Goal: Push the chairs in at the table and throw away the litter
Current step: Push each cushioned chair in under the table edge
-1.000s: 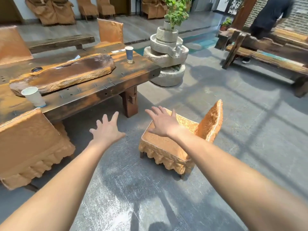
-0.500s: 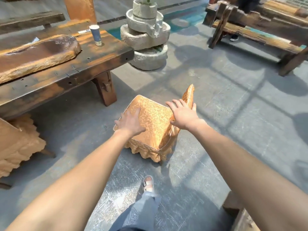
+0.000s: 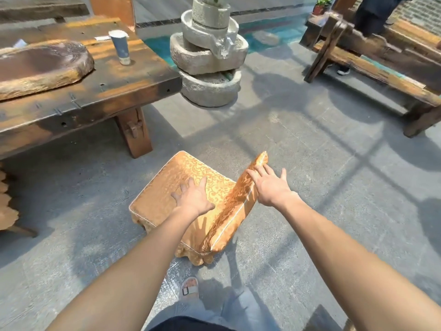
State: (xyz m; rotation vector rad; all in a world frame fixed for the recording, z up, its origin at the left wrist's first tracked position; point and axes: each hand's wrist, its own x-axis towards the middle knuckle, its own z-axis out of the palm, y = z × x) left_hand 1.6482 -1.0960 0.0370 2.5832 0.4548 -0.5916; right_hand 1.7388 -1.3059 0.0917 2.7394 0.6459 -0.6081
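Note:
A low chair (image 3: 167, 187) in a gold patterned cover stands on the grey floor, apart from the dark wooden table (image 3: 114, 91) and facing it. My left hand (image 3: 193, 197) lies flat on the seat with fingers spread. My right hand (image 3: 269, 185) rests open on the top edge of the chair's backrest (image 3: 233, 211). A blue paper cup (image 3: 120, 50) stands on the table near its right end, and a small paper scrap (image 3: 102, 38) lies behind it.
A stack of stone millstones (image 3: 207, 58) stands just beyond the table's corner. A long wooden bench (image 3: 381, 60) runs along the right, with a person standing behind it. Another covered chair (image 3: 7, 211) sits at the left edge, and one (image 3: 112, 8) at the far side.
I have stepped up to the chair. My left hand went from the air onto the seat, and my right hand shifted from the seat to the top of the backrest.

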